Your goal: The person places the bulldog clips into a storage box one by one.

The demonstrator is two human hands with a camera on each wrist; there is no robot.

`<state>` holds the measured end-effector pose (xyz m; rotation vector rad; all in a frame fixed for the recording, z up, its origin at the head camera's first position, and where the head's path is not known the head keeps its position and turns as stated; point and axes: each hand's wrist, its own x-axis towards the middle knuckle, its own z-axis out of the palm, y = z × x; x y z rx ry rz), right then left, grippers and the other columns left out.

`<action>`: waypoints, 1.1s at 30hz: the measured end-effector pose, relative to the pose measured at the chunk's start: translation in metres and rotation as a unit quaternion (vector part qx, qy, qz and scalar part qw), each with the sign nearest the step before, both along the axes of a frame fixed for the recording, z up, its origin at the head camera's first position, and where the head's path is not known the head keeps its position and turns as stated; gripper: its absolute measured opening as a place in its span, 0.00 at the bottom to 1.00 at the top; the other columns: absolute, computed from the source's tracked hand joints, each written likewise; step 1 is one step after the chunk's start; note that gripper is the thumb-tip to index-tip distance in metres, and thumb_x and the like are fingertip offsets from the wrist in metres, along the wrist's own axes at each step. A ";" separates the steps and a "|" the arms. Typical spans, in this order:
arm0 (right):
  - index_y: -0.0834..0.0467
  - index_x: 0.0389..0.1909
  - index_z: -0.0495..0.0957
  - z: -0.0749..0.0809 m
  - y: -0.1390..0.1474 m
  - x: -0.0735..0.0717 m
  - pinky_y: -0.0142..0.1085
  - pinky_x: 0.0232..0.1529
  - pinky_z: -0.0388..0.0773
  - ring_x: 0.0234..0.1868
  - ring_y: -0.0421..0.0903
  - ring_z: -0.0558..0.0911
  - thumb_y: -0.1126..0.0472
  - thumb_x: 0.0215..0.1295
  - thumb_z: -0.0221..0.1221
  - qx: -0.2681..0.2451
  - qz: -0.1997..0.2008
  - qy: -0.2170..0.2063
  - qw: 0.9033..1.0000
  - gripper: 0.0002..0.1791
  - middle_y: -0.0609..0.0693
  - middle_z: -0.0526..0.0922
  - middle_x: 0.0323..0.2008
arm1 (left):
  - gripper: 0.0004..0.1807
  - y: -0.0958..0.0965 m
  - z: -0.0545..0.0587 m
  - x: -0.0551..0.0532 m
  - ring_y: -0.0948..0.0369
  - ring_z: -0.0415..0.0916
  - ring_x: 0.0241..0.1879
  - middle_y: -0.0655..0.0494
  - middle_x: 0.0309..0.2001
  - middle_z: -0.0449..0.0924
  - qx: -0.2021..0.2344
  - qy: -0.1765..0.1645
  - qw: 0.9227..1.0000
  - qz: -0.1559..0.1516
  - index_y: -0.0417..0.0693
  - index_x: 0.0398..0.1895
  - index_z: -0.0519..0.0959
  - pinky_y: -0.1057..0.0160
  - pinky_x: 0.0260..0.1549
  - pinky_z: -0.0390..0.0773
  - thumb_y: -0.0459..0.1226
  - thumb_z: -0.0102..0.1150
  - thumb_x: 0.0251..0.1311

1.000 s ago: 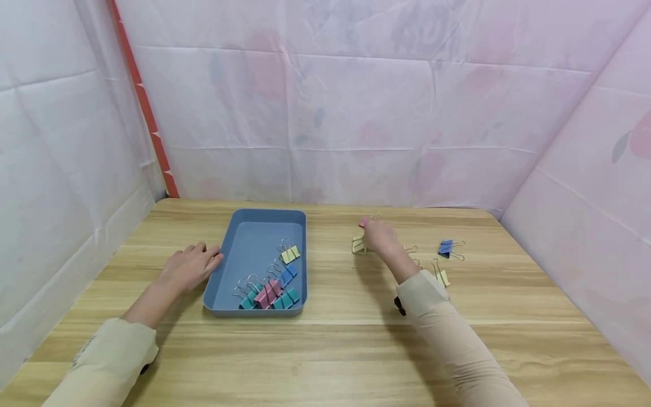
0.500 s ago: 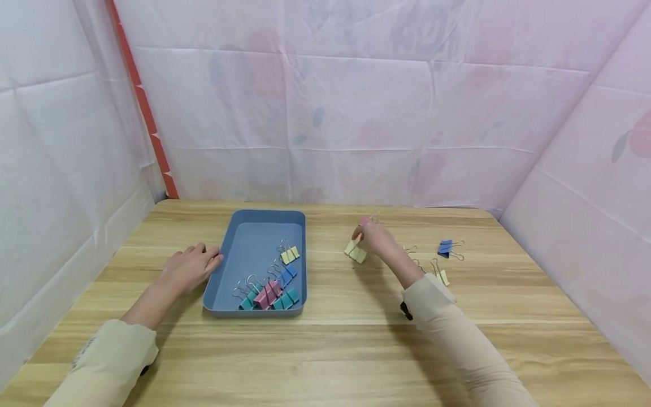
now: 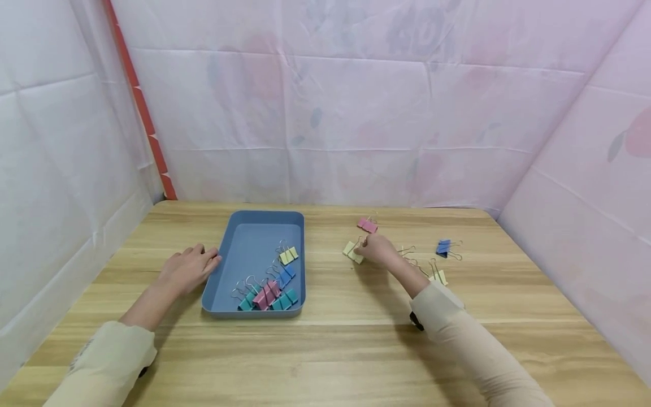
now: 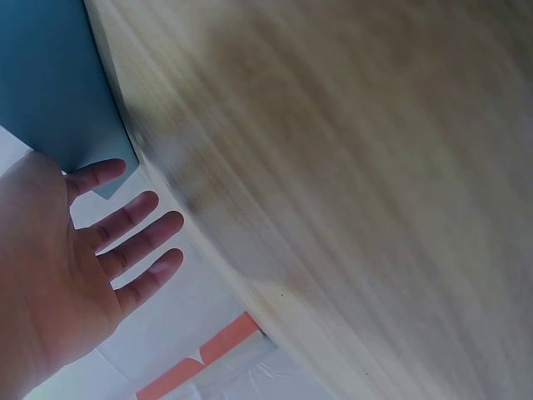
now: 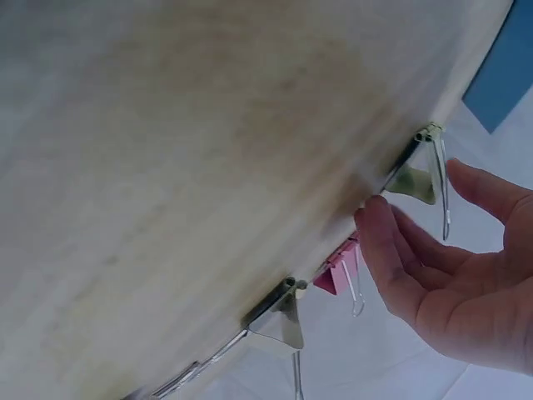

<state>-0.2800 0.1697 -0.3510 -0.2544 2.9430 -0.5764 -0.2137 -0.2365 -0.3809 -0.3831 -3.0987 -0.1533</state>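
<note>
Tray (image 3: 249, 240) meets left hand (image 3: 189, 268); right hand (image 3: 378, 249) perhaps touches yellow clip (image 3: 350, 249).

Faint large lettering (image 3: 417, 29) on back curtain (image 3: 356, 107), too pale to read; left sleeve (image 3: 119, 350) print (image 3: 83, 355) illegible.

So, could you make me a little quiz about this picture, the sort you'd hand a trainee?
1. Count: in the head view, how many clips in the tray look green?
2. True or false: the left hand is holding no clip.
3. Multiple choice: which clip is at the fingers of the right hand?
A) blue
B) yellow
C) green

Key
1. Two: one green clip and another, on either side of the pink clip.
2. True: its fingers lie by the tray's edge, with no clip in them.
3. B: the yellow clip on the table.
</note>
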 end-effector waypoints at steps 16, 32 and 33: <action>0.67 0.30 0.73 -0.004 -0.005 -0.002 0.39 0.34 0.71 0.30 0.48 0.72 0.65 0.58 0.58 -0.005 0.018 0.009 1.000 0.07 0.54 0.75 0.28 | 0.27 0.001 0.001 0.001 0.37 0.67 0.49 0.32 0.50 0.68 -0.002 0.001 1.000 -0.003 0.37 0.59 0.69 0.38 0.45 0.66 0.48 0.37 0.69; 0.64 0.29 0.71 -0.010 -0.005 -0.011 0.39 0.28 0.68 0.26 0.48 0.71 0.67 0.57 0.60 -0.062 0.049 0.036 0.996 0.07 0.53 0.72 0.25 | 0.26 0.001 0.002 0.000 0.37 0.67 0.49 0.31 0.50 0.67 -0.004 0.004 1.000 -0.008 0.36 0.58 0.69 0.38 0.44 0.67 0.47 0.36 0.70; 0.64 0.28 0.71 -0.005 -0.007 -0.007 0.39 0.28 0.68 0.26 0.48 0.70 0.67 0.57 0.60 -0.064 0.052 0.044 0.996 0.07 0.52 0.72 0.24 | 0.26 0.001 0.002 0.000 0.37 0.67 0.49 0.30 0.51 0.67 -0.005 0.004 1.000 -0.008 0.36 0.58 0.69 0.38 0.44 0.66 0.47 0.36 0.70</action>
